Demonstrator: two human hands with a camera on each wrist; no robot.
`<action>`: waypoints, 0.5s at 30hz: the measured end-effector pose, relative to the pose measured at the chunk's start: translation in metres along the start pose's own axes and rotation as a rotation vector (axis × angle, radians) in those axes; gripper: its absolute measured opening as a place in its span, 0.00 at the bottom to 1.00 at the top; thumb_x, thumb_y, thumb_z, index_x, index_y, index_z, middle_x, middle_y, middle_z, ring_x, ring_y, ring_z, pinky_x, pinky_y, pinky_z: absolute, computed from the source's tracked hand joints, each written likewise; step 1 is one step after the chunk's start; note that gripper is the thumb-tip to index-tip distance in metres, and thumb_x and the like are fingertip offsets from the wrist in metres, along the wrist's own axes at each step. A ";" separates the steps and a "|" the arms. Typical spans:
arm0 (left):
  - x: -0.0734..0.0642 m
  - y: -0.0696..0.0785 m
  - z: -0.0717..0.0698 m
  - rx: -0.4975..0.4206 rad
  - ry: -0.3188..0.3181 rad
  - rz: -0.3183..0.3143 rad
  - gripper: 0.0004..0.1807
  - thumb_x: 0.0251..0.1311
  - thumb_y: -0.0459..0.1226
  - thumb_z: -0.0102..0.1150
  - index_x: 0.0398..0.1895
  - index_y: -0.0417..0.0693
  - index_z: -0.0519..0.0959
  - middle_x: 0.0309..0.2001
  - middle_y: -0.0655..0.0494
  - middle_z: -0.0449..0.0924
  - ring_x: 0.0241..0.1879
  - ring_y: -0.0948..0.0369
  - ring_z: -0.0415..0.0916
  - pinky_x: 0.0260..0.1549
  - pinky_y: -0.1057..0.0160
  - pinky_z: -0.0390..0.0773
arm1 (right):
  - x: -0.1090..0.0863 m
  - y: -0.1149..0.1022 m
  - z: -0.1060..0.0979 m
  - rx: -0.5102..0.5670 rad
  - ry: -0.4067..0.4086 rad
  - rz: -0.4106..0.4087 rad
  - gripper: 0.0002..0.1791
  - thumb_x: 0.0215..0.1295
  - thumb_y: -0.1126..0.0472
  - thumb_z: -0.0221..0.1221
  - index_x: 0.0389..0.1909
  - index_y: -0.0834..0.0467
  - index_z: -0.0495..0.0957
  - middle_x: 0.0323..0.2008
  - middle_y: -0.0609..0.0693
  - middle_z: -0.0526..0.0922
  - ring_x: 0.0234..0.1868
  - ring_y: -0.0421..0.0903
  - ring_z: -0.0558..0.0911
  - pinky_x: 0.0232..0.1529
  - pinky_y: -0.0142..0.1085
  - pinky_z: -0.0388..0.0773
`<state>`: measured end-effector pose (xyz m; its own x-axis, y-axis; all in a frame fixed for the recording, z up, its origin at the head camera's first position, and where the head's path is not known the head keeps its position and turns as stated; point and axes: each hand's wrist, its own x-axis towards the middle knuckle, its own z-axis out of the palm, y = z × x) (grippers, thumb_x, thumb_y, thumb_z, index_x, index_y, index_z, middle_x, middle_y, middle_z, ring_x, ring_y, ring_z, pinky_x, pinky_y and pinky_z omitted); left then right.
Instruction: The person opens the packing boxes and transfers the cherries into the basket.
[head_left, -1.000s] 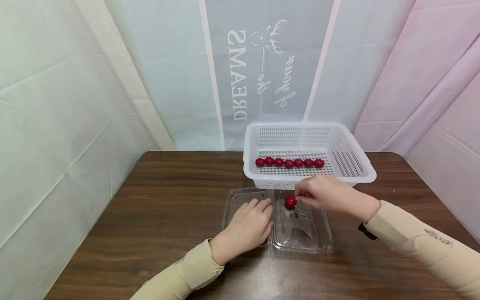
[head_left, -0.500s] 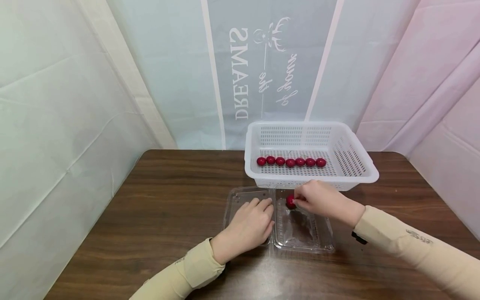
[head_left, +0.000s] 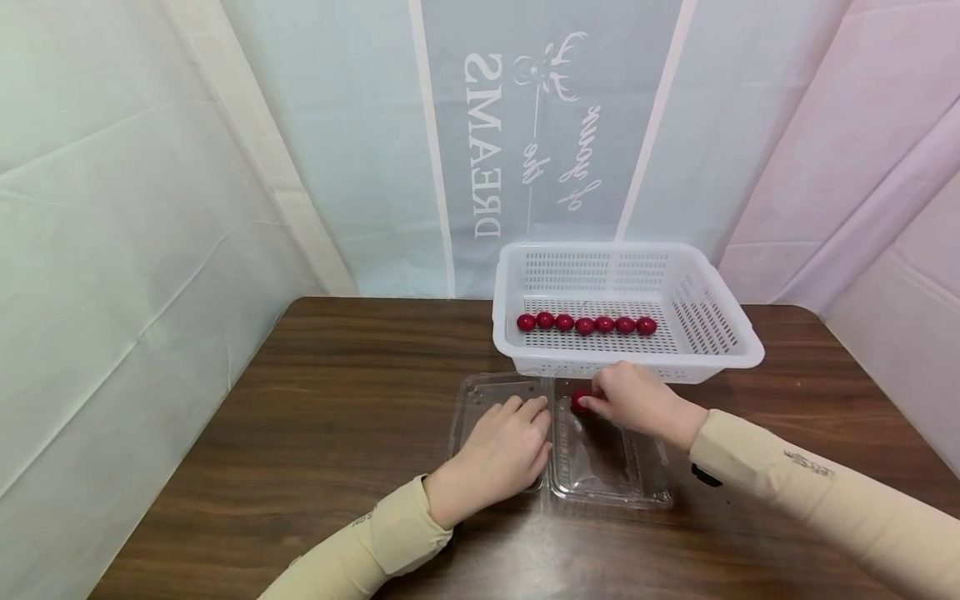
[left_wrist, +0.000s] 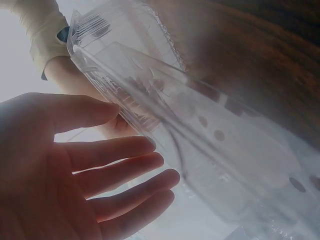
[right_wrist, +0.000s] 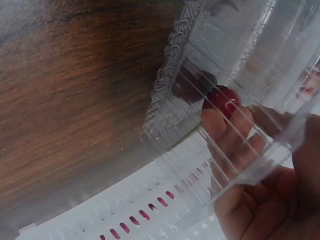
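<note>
In the head view, a clear plastic clamshell box lies unfolded on the table, its lid (head_left: 480,400) to the left and its base (head_left: 611,492) to the right. My left hand (head_left: 502,450) lies over the lid with fingers extended; the left wrist view shows the fingers (left_wrist: 135,177) straight and slightly spread beside the plastic. At the back left corner of the base, my right hand (head_left: 633,402) pinches a glossy dark red cherry (head_left: 579,403) between fingertips and thumb. Through the clear wall, the right wrist view shows that cherry (right_wrist: 222,101) against the fingertips.
Behind the box stands a white slotted plastic basket (head_left: 628,361). Several red cherries (head_left: 585,326) form a row on its floor. Brown wooden table (head_left: 322,400) extends to the left, and a pale curtain (head_left: 375,125) hangs behind.
My right hand has moved slightly in over the cherry, and its fingers now cover more of it. The left hand keeps its place on the lid. The head view has shifted a little.
</note>
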<state>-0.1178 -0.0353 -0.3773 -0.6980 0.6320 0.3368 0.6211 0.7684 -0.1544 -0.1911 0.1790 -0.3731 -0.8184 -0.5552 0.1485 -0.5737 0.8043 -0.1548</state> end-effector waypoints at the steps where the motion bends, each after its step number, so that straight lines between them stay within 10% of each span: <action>1: 0.000 0.000 0.000 0.000 -0.002 0.000 0.15 0.58 0.46 0.58 0.42 0.46 0.80 0.53 0.52 0.79 0.43 0.57 0.76 0.36 0.61 0.78 | 0.001 0.000 0.002 0.009 -0.009 0.008 0.19 0.57 0.54 0.65 0.10 0.52 0.73 0.08 0.40 0.68 0.11 0.35 0.64 0.14 0.31 0.62; 15: 0.000 0.000 0.000 0.006 0.012 0.006 0.15 0.57 0.46 0.58 0.42 0.46 0.80 0.52 0.53 0.79 0.42 0.58 0.76 0.35 0.62 0.77 | 0.006 -0.005 0.019 -0.116 0.094 0.034 0.27 0.55 0.45 0.64 0.08 0.54 0.65 0.08 0.46 0.65 0.11 0.43 0.66 0.13 0.40 0.68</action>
<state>-0.1172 -0.0353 -0.3771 -0.6901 0.6353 0.3467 0.6229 0.7652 -0.1623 -0.1932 0.1676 -0.3897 -0.8272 -0.5095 0.2369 -0.5337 0.8443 -0.0477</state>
